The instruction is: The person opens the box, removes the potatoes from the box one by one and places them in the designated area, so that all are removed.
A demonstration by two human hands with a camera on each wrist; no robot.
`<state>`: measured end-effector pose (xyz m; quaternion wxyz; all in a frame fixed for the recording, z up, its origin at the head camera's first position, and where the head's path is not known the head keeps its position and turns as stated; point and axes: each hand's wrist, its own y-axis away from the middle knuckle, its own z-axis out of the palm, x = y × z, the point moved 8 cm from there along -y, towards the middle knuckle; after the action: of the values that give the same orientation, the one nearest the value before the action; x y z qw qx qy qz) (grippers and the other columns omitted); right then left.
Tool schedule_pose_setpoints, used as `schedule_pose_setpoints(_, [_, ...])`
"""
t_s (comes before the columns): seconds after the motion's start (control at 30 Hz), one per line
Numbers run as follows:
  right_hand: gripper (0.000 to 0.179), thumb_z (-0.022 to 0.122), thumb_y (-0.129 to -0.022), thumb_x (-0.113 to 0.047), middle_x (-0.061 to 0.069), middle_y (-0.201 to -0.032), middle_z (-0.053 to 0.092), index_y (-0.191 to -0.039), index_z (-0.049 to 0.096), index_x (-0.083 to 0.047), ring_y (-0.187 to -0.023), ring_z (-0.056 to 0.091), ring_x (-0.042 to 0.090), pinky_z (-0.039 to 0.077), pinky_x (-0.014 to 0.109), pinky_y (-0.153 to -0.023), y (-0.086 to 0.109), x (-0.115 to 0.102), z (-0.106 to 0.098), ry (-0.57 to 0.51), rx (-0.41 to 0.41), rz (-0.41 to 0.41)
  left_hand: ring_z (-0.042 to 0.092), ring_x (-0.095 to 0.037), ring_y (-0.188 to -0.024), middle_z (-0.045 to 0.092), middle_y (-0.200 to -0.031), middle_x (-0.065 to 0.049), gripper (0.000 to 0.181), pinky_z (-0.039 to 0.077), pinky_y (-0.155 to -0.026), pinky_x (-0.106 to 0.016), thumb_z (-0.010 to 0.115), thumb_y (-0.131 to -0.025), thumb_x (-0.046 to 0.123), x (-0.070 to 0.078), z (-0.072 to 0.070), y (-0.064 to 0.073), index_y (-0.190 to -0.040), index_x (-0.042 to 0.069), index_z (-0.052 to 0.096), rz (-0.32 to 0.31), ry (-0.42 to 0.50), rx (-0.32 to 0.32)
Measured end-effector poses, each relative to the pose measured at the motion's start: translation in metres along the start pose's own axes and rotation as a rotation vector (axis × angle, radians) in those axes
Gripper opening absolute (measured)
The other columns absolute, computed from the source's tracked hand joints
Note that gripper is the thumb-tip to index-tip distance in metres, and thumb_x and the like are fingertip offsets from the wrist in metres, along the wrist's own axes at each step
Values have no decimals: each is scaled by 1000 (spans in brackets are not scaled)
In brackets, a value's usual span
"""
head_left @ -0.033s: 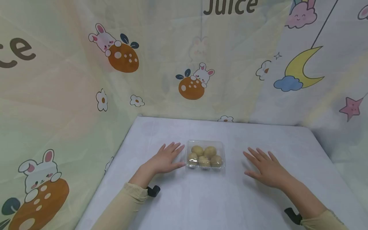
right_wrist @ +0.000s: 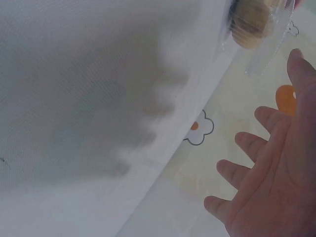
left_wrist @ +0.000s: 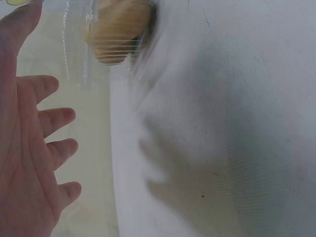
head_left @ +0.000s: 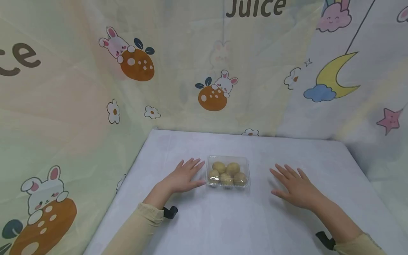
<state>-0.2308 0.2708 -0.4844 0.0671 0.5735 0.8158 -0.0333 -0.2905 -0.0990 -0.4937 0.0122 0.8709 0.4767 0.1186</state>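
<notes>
A clear plastic box (head_left: 227, 159) of several round, yellowish-brown balls (head_left: 233, 168) sits on the white table in the head view. Just left of it is the left hand (head_left: 184, 177), palm down with fingers spread, its thumb tip right at the box's near left corner. Well to the right of the box, the right hand (head_left: 294, 187) hovers above the tabletop, fingers spread and holding nothing. Both wrist views show an open palm, with part of the box (left_wrist: 89, 44) beyond the left thumb and part (right_wrist: 256, 54) beyond the right thumb.
The white table (head_left: 220, 226) carries the hands' shadows. Behind and beside it hangs a cloth backdrop (head_left: 178, 63) printed with rabbits, a moon and flowers. A black strap piece (head_left: 170, 212) shows at the left wrist and another (head_left: 326, 241) at the right.
</notes>
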Motion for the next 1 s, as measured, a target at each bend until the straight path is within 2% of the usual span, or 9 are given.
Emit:
schedule_pose_setpoints(0.2, [77,57,-91,-62,13,-159,33,-154,35,-24,-144,26,45,16,71,-111,1,-1,-2,-5,33,-19,17,-28,-153,24,-164,-2,82,15,-121,-57,37,-94,72,1,-4,0,-160,26,17,-2,1,14])
schedule_pose_setpoints(0.37, [67,59,-95,-52,16,-153,41,-150,43,-18,-138,39,44,31,65,-108,-1,-6,-6,-74,82,-67,20,-27,-152,26,-163,-3,80,17,-122,-54,38,-95,70,-2,-1,-2,-159,26,19,-14,58,36])
schedule_pose_setpoints(0.47, [58,60,-97,-42,16,-146,50,-147,47,-15,-129,51,40,43,60,-102,-5,-7,-6,-180,66,-51,25,-26,-151,29,-162,-3,76,22,-121,-50,43,-97,64,-7,4,-5,-159,27,20,-38,172,56])
schedule_pose_setpoints(0.6, [50,58,-100,-33,11,-131,63,-145,49,-15,-111,63,29,54,48,-88,-14,-5,-2,-346,17,15,46,-26,-138,45,-151,-4,66,40,-112,-49,50,-100,50,-17,10,-12,-157,26,27,-102,422,108])
schedule_pose_setpoints(0.7, [49,57,-100,-35,8,-121,68,-145,48,-19,-100,66,21,56,38,-78,-21,-4,3,-483,-14,63,57,-21,-121,56,-136,-2,59,49,-100,-46,53,-101,44,-26,16,-16,-154,26,35,-169,596,148])
schedule_pose_setpoints(0.83, [51,54,-101,-39,10,-115,69,-147,44,-21,-93,66,19,55,33,-75,-29,-5,12,-682,-46,99,65,-15,-102,62,-123,-4,53,56,-86,-38,53,-101,39,-31,25,-21,-151,24,41,-218,782,176])
schedule_pose_setpoints(0.93, [52,54,-102,-36,13,-114,69,-148,42,-16,-90,66,22,57,32,-75,-36,-9,19,-805,-62,90,67,-15,-88,65,-115,-9,50,57,-76,-32,52,-101,31,-29,30,-25,-149,20,44,-210,906,193])
schedule_pose_setpoints(1.0, [53,54,-102,-34,16,-113,69,-150,40,-14,-89,65,26,57,34,-75,-41,-12,23,-862,-70,75,67,-16,-81,67,-109,-10,48,56,-72,-30,50,-101,27,-27,32,-27,-148,19,45,-201,948,210])
